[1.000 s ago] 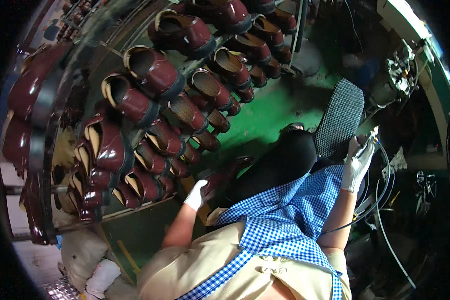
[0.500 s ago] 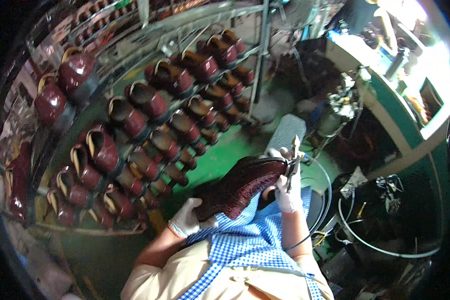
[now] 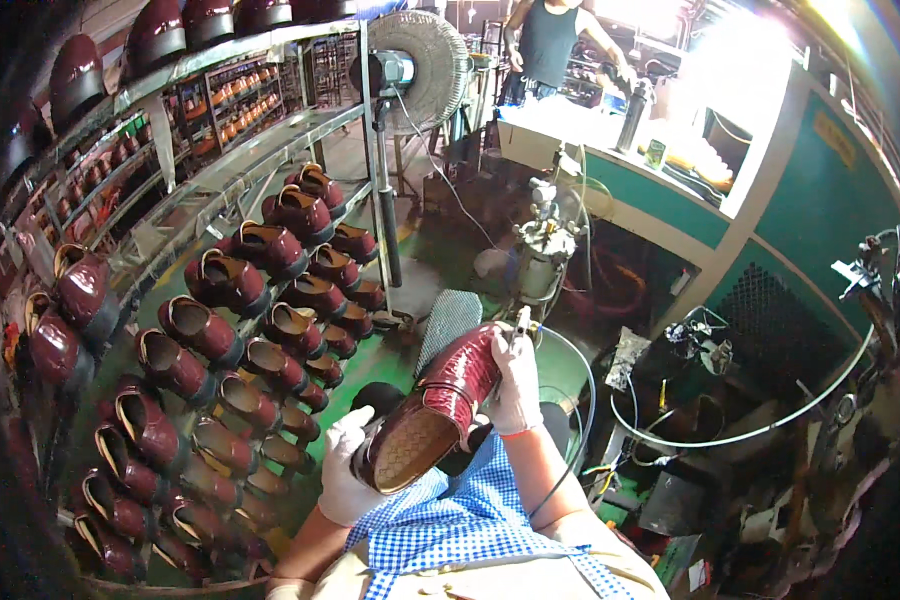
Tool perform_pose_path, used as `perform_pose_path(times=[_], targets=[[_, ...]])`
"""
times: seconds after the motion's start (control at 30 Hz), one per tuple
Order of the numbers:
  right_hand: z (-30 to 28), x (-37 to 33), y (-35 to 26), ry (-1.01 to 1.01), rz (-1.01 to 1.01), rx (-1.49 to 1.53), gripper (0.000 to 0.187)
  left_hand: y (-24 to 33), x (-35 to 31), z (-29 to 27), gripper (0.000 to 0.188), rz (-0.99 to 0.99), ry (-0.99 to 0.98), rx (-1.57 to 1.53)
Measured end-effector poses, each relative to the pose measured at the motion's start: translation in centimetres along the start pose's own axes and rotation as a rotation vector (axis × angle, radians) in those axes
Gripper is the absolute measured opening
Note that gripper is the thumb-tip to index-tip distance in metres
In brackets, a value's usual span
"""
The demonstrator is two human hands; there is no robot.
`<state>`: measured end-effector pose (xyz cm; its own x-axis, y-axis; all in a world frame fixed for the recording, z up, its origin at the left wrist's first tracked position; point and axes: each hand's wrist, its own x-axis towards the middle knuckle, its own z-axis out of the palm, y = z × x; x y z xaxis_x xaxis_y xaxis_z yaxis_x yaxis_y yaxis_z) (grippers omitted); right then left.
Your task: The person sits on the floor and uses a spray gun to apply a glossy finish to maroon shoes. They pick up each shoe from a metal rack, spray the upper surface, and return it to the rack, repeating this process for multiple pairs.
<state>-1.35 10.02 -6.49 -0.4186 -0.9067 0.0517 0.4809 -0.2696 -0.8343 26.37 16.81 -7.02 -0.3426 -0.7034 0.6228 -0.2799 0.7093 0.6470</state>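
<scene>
A glossy dark red leather shoe (image 3: 457,375) is held over my lap, its opening and woven-pattern insole facing up and its toe pointing away from me. My left hand (image 3: 346,468), in a white glove, is closed round the heel end. At the toe end my gloved right hand (image 3: 516,388) is closed on a small metal spray gun (image 3: 523,322), whose nozzle sticks up above the fingers. That hand also lies against the shoe's right side; its fingertips are partly hidden. A pale blue hose (image 3: 582,362) curves beside the right hand.
Several similar red shoes (image 3: 198,325) fill a tiered rack on the left. Beyond stand a large fan (image 3: 432,75), a metal pressure pot (image 3: 545,262) and a textured grey board (image 3: 450,325). Another person (image 3: 550,45) stands behind the bright workbench (image 3: 655,195). Hoses and cables hang at right.
The shoe has turned from showing its side and underside to showing its opening. Both hands still hold on, and the view has swung up and to the right.
</scene>
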Motion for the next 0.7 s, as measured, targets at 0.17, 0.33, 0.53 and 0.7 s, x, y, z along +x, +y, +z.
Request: perform_pose_path(times=[0.17, 0.33, 0.53, 0.7], targets=[[3.4, -2.4, -1.9, -0.178, -0.113, 0.024, 0.045, 2.6, -2.2, -4.0, 0.079, -0.27, 0.221, -0.19], [1.4, 0.0, -0.4, -0.02, -0.482, -0.7, 0.053, -2.0, -12.3, -10.7, 0.058, -0.456, 0.614, 0.531], [-4.3, 4.3, 7.2, 0.068, -0.428, -1.11, 0.048, 6.8, -21.9, -19.9, 0.051, -1.022, 0.953, 0.652], [-4.4, 4.3, 9.7, 0.03, -0.338, -1.0, 0.054, 8.3, -24.9, -21.5, 0.049, -0.244, 1.126, -0.54]])
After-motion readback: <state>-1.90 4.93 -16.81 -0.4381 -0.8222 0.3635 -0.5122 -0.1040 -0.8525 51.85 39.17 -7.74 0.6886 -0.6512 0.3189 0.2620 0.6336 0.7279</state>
